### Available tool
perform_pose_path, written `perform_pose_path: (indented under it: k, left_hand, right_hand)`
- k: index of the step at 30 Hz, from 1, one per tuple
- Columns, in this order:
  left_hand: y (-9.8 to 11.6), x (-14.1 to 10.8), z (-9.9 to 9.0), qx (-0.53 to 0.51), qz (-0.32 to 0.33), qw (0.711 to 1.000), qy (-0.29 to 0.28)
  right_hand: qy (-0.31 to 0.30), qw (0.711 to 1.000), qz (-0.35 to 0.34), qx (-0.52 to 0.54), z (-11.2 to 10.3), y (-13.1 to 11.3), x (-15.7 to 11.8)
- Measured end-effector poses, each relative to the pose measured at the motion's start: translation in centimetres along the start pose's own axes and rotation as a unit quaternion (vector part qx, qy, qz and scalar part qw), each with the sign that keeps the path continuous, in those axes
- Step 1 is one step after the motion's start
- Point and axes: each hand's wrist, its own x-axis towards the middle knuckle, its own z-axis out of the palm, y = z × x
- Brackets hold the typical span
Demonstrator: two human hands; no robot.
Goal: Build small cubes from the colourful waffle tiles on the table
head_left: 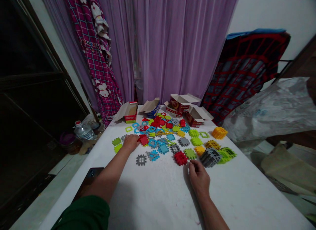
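Observation:
My left hand (130, 143) reaches to the left side of a spread of plastic interlocking building tiles, its fingers closed at the edge of a red tile (143, 139). Two green tiles (117, 147) lie just left of that wrist. On the near side, my right hand (199, 178) rests on the table with fingers curled; whatever its fingertips may hold is hidden. Close to its fingertips are a red tile stack (180, 158) and a light green tile (190, 154). Right of it stand a grey stack (210, 157) and a green stack (226, 155).
Opened cardboard boxes, among them a red one (130, 112) and a blue one (153, 108), line the back of the white table (158, 197). A yellow stack (219, 133) sits at the right. A dark phone (92, 173) lies under my left forearm. Purple curtains (172, 45) hang behind.

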Motion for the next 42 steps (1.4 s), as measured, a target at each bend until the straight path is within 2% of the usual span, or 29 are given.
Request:
perform_pose_path:
  k: [4,6,8,10,11,13,14,15,17,19,22,27,33,42]
  left_hand:
    - [-1.3,-1.6,-0.7,-0.022,-0.046,0.999,0.020]
    - [-1.9,-2.5,-0.8,-0.070,-0.089,0.991,0.067]
    - [-2.0,-3.6,-0.6,-0.150,-0.125,0.972,0.134]
    - [-1.4,-4.8,-0.1,-0.275,-0.158,0.933,0.170]
    - [-0.8,-5.3,0.3,-0.353,-0.175,0.904,0.167]
    - [0.9,-6.4,1.3,-0.516,-0.206,0.822,0.126]
    - [1.9,-7.0,1.9,-0.579,-0.193,0.785,0.102]
    - [3.0,-7.5,2.5,-0.621,-0.179,0.760,0.073]
    - [5.1,-8.4,3.7,-0.663,-0.148,0.734,0.020]
    - [7.0,-9.1,4.7,-0.676,-0.126,0.725,-0.014]
    - [9.1,-9.9,5.6,-0.680,-0.110,0.723,-0.041]
    - [10.5,-10.4,5.6,-0.672,-0.068,0.734,-0.077]
    - [11.1,-10.8,5.2,-0.664,-0.042,0.741,-0.098]
    - [11.3,-10.1,4.4,-0.654,-0.053,0.746,-0.112]
  right_hand:
    - [-0.005,1.000,0.010,0.020,-0.1,0.0,0.0]
    - [-0.002,0.999,0.013,0.032,-0.1,0.1,0.0]
    - [0.005,0.999,0.015,0.041,0.0,0.4,-0.1]
    - [0.010,0.999,0.011,0.049,0.0,0.6,-0.1]
    - [0.012,0.999,0.003,0.052,0.1,0.6,-0.1]
    - [0.012,0.998,-0.033,0.061,0.1,0.2,-0.3]
    - [0.008,0.996,-0.062,0.067,0.1,-0.1,-0.5]
    - [-0.001,0.992,-0.097,0.075,0.1,-0.5,-0.7]
    - [-0.033,0.981,-0.168,0.089,0.1,-1.5,-1.4]
    - [-0.074,0.969,-0.215,0.096,0.2,-2.4,-2.1]
    - [-0.125,0.957,-0.246,0.095,0.4,-2.9,-2.9]
    - [-0.178,0.944,-0.273,0.044,0.6,-2.5,-3.3]
    - [-0.159,0.931,-0.327,0.007,0.6,-2.3,-3.4]
    - [-0.167,0.931,-0.324,0.024,0.8,-2.2,-3.1]
